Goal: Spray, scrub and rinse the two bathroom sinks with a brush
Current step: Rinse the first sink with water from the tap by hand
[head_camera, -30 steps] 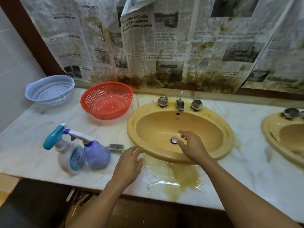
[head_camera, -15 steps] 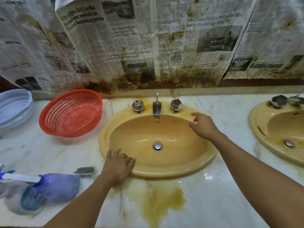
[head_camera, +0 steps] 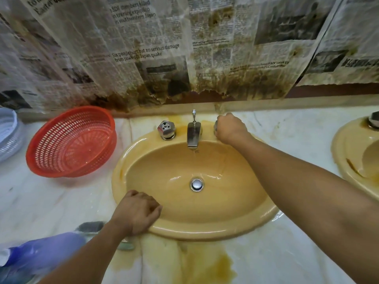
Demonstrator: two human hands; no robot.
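Note:
A yellow oval sink [head_camera: 264, 210] fills the middle of the view, with a chrome drain [head_camera: 197, 184] and a chrome spout [head_camera: 193, 134]. My right hand [head_camera: 230, 128] grips the right tap knob, which it almost hides. The left tap knob [head_camera: 166, 129] stands free. My left hand [head_camera: 137, 212] rests with curled fingers on the sink's near left rim. A purple spray bottle [head_camera: 41, 253] lies blurred at the bottom left. A scrub brush [head_camera: 90, 226] lies behind my left forearm. The second yellow sink [head_camera: 348, 160] shows at the right edge.
A red plastic colander [head_camera: 69, 142] sits left of the sink, a pale blue one [head_camera: 8, 132] at the left edge. The marble counter [head_camera: 287, 253] has yellow stains and water in front of the sink. Stained newspaper [head_camera: 143, 48] covers the wall behind.
My right hand moved from the sink's far right rim up onto the right tap knob and closed round it. The camera came closer and lower. My left hand's fingers curled on the rim.

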